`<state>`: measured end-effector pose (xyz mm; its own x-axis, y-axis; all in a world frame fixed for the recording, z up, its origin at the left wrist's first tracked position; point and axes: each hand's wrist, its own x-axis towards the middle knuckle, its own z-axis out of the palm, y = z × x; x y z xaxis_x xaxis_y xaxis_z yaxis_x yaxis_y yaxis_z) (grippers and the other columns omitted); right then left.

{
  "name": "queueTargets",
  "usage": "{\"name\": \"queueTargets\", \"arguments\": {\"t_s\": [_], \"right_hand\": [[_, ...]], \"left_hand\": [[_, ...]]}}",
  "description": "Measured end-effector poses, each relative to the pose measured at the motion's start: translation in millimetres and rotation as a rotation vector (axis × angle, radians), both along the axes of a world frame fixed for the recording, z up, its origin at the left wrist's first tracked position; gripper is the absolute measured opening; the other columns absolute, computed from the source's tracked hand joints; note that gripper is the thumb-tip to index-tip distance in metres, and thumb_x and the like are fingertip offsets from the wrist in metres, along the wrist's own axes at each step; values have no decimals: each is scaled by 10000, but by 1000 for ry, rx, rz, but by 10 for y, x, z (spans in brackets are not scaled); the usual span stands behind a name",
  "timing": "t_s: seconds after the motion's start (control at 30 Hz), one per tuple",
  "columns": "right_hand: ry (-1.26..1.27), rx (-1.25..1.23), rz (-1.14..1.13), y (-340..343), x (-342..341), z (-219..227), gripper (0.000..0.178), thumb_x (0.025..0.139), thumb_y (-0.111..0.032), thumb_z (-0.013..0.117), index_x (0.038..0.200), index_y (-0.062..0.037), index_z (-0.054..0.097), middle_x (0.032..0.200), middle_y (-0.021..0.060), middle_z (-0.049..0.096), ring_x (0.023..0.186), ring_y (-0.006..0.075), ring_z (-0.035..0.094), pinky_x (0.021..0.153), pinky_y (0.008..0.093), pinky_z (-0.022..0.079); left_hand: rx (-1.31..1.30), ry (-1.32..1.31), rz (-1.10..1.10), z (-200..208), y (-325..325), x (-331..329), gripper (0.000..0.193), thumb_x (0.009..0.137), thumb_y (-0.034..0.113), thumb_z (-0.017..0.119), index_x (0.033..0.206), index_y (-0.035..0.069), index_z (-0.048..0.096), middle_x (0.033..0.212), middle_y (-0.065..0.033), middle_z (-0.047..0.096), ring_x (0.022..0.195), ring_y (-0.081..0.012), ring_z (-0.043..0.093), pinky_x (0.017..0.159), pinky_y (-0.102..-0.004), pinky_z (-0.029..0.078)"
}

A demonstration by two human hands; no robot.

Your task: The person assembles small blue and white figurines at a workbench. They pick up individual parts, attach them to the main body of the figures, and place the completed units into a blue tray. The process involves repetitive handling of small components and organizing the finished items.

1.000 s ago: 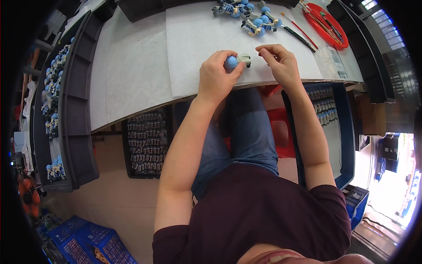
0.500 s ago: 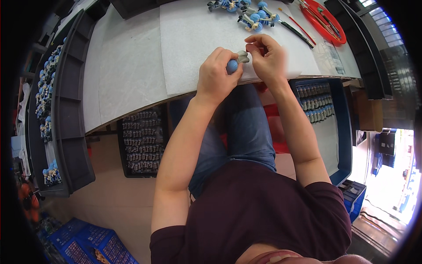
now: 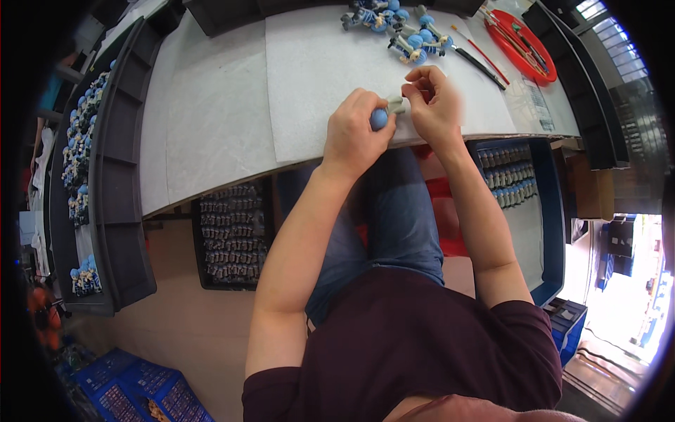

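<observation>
My left hand [image 3: 356, 131] is closed around a small figurine [image 3: 380, 119] with a round blue head. Its pale grey-green lower part [image 3: 396, 105] sticks out past my fingertips toward the right. My right hand [image 3: 434, 107] hovers just right of it, apart from the figurine. Its thumb and fingers are curled together in a pinch; whether something tiny is between them I cannot make out. Both hands are over a white foam sheet [image 3: 309, 84] near the table's front edge. Beyond them lie several blue-headed figurines [image 3: 415, 42] in a loose pile.
A black pen-like tool [image 3: 479, 67] and a thin red brush [image 3: 485, 56] lie right of the pile, near a red tray [image 3: 547, 79] of tools. A dark rack [image 3: 116, 169] with figurines stands left. Below the table are a dark tray [image 3: 232, 285] and a blue bin [image 3: 555, 232] with rows of parts.
The whole view has shifted slightly, with the table lower in the picture. The figurine has turned a little in my left hand. My right hand stays pinched beside it.
</observation>
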<state>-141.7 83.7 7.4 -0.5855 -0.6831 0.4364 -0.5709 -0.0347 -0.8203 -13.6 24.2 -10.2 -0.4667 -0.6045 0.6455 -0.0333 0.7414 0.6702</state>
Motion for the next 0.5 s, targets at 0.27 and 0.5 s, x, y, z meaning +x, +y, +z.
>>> {"name": "queueTargets", "arguments": {"t_s": [0.27,0.5], "right_hand": [[-52,39,-6,-64,-73,-21,73,755,51,589,796,-7,573,680,58,583,643,92,568,586,238,454],[-83,-17,47,2,3,69,99,760,45,600,828,-7,549,693,38,590,662,89,571,588,229,448]], "left_hand": [[-2,7,-13,-17,5,22,201,658,51,721,778,5,566,736,-124,577,664,-285,585,583,-351,467],[18,-5,-8,-3,11,32,201,656,49,720,773,4,564,732,-126,579,660,-288,586,582,-355,470]]}}
